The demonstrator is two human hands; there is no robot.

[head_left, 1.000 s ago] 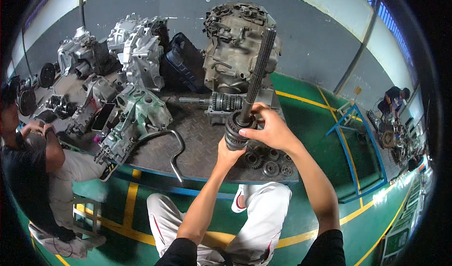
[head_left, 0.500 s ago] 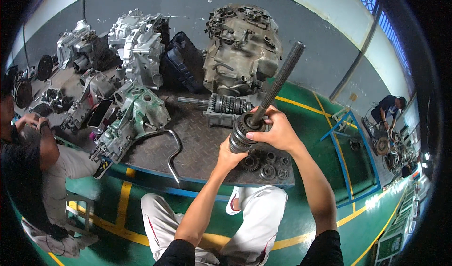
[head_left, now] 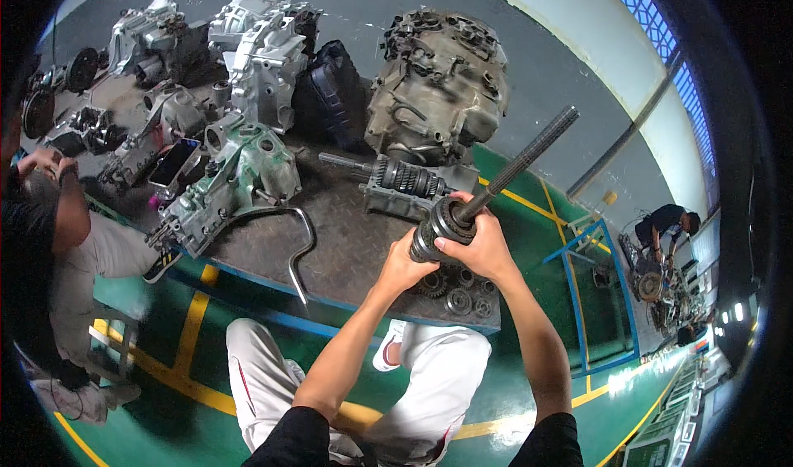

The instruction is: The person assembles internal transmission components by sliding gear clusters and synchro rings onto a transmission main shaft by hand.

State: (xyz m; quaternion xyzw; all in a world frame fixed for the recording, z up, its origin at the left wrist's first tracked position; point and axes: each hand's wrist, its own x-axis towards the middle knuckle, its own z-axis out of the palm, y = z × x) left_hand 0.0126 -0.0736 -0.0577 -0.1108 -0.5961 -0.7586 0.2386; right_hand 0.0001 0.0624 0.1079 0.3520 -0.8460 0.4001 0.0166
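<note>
Both my hands hold a gear shaft over the right front of the workbench. Its long splined rod (head_left: 529, 153) slants up to the right, and a thick stack of gear rings (head_left: 446, 226) surrounds its lower end. My left hand (head_left: 403, 262) wraps the lower left of the stack, fingers partly hidden behind it. My right hand (head_left: 481, 245) grips the stack from the right, thumb across the front ring. Just beyond lies another geared shaft (head_left: 406, 178), set in a metal housing (head_left: 396, 204). Several loose gears (head_left: 459, 302) rest on the bench below my hands.
A large gearbox case (head_left: 438, 87) stands at the back of the bench (head_left: 256, 248). Silver housings (head_left: 260, 62), a phone (head_left: 175, 163) and a bent metal bar (head_left: 307, 244) lie leftward. A person (head_left: 49, 227) sits at left; another person (head_left: 667, 223) works far right beyond a blue frame (head_left: 570, 310).
The gear shaft has tilted further over, its splined end now lower and farther right. My hands keep their hold on the gear stack. The whole view has turned slightly.
</note>
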